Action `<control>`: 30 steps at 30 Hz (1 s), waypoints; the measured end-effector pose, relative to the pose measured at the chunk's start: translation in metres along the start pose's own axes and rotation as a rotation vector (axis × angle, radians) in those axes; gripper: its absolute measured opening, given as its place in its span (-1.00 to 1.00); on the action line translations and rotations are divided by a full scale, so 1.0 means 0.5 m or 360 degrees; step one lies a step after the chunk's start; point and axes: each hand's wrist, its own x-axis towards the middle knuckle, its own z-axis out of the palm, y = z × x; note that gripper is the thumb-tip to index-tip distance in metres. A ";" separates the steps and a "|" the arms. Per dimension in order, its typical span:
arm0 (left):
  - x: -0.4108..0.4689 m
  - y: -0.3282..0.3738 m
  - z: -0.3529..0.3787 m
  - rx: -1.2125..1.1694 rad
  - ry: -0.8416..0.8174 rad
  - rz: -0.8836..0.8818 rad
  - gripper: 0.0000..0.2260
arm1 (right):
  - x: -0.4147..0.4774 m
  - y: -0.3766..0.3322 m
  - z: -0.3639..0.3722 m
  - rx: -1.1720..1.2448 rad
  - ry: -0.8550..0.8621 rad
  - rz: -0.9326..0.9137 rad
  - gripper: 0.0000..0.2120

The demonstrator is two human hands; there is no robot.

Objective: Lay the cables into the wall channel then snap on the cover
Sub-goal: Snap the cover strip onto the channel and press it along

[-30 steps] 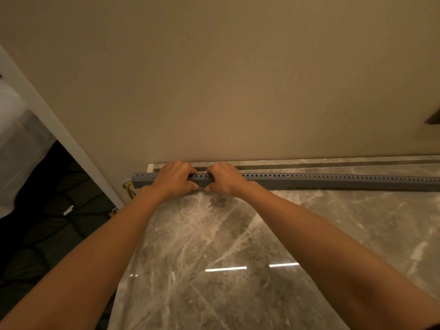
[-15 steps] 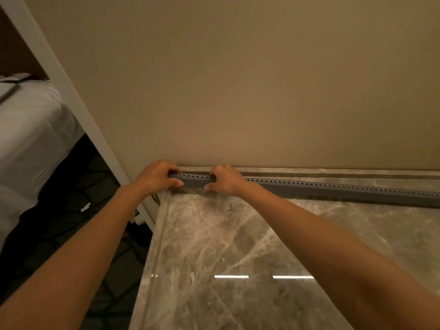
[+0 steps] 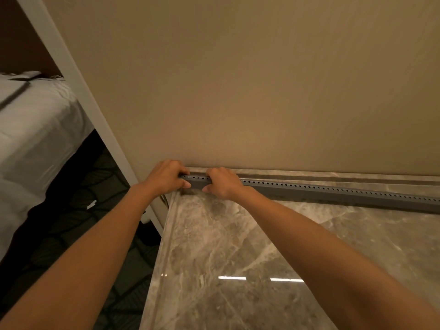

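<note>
A long grey perforated cable channel lies along the foot of the beige wall, on the back of the marble surface. My left hand grips its left end at the corner. A short way to the right my right hand clasps the channel too, fingers over the top and thumb at the front. No cables show; the channel's inside and its left tip are hidden by my hands.
A white door frame runs diagonally down to the corner. Left of it are a bed with white sheets and dark patterned carpet. The marble's left edge drops to the carpet.
The view has swung to the left. The channel's left end, which stuck out past the corner with yellow cable showing, now sits at the corner under my left hand.
</note>
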 end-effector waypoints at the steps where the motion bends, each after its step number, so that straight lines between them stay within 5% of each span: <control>1: 0.001 0.001 -0.001 0.0000 -0.0010 -0.0007 -0.71 | 0.001 0.001 0.000 0.0006 0.0000 0.0008 -0.66; 5: 0.001 0.021 0.002 0.0270 -0.0047 0.0013 -0.69 | -0.003 0.006 0.001 0.0065 -0.0016 -0.0017 -0.67; 10: -0.011 0.095 0.067 0.0524 0.0182 0.0414 -0.57 | -0.049 0.066 -0.008 0.0070 0.0099 -0.0092 -0.67; 17: 0.031 0.146 0.052 0.0604 -0.0088 0.0204 -0.77 | -0.140 0.240 -0.009 -0.0343 0.0318 0.0172 -0.67; 22: 0.062 0.191 0.038 0.0631 -0.0385 0.0018 -0.76 | -0.142 0.257 -0.022 -0.0203 0.0165 0.0164 -0.61; 30: 0.054 0.349 0.128 0.0553 -0.0112 0.0178 -0.75 | -0.225 0.356 -0.053 -0.0005 0.0206 0.0309 -0.59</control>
